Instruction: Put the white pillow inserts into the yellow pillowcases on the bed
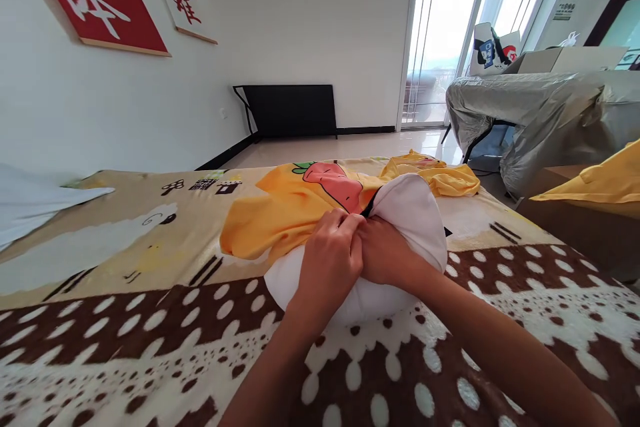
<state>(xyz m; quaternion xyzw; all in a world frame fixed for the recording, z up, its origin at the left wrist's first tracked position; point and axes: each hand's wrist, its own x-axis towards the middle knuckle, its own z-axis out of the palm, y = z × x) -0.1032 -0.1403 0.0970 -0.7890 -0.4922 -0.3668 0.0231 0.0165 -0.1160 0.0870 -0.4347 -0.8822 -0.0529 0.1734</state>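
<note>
A plump white pillow (413,210) lies folded on a patterned blanket, partly covered by a yellow pillowcase (270,223) with a pink carrot print. My left hand (334,247) is closed with its fingers curled on the yellow cloth where it meets the white pillow. Pressed against it, my right hand (383,250) is closed at the pillow's middle fold; its fingertips are hidden behind the left hand and the fabric. A short dark strip shows just beyond the fingers, between the carrot print and the pillow.
The blanket (220,340) has brown bands, white dots and a sheep. Another yellow cloth (440,177) lies crumpled at the far edge. White fabric (40,203) is at left, yellow fabric (600,177) over a cardboard box at right. A plastic-covered table (540,97) stands behind.
</note>
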